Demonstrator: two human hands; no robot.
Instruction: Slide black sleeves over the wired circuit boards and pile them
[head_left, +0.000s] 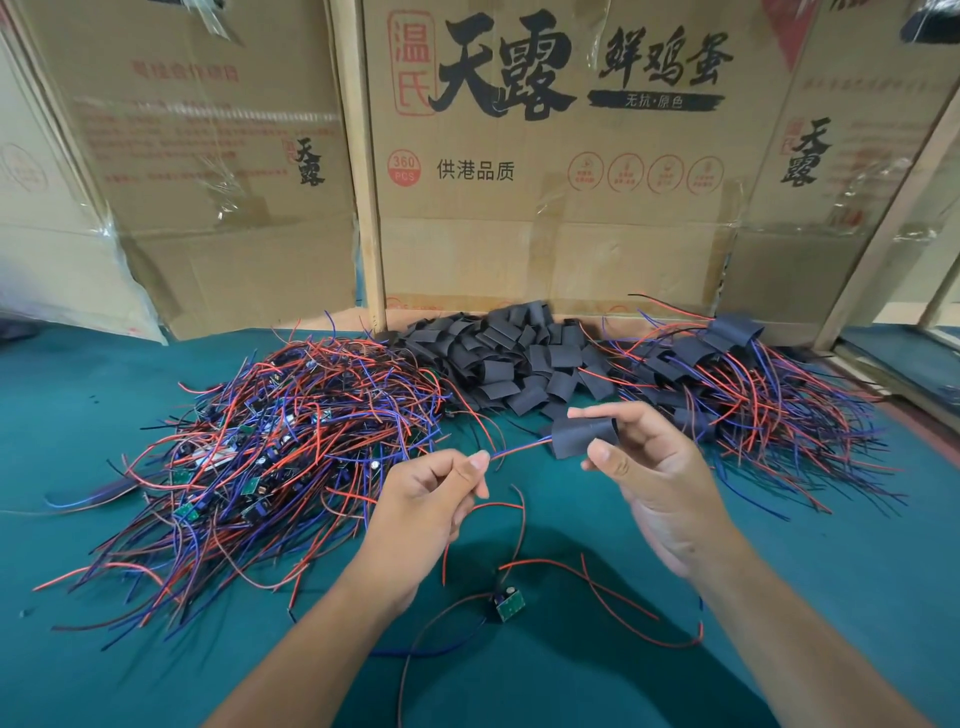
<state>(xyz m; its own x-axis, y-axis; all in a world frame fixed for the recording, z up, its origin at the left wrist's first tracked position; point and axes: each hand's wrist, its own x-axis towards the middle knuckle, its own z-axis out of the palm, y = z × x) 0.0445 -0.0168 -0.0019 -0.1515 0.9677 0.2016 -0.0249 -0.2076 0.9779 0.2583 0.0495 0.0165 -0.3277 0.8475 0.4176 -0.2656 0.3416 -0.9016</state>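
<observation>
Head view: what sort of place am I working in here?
Probably a small hand-assembly workshop, not a tidy factory line. A green-covered table carries bulk heaps of wired circuit boards and black sleeves, and reused egg cartons wall off the back.

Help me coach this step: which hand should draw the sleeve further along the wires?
Right. The right hand already holds the black sleeve, while the left hand pinches the wires entering it, probably best kept steadying them.

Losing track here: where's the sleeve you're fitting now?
Head view, centre-right: the black sleeve is pinched in the right hand, just before the loose-sleeve pile, wires entering from the left hand.
</observation>
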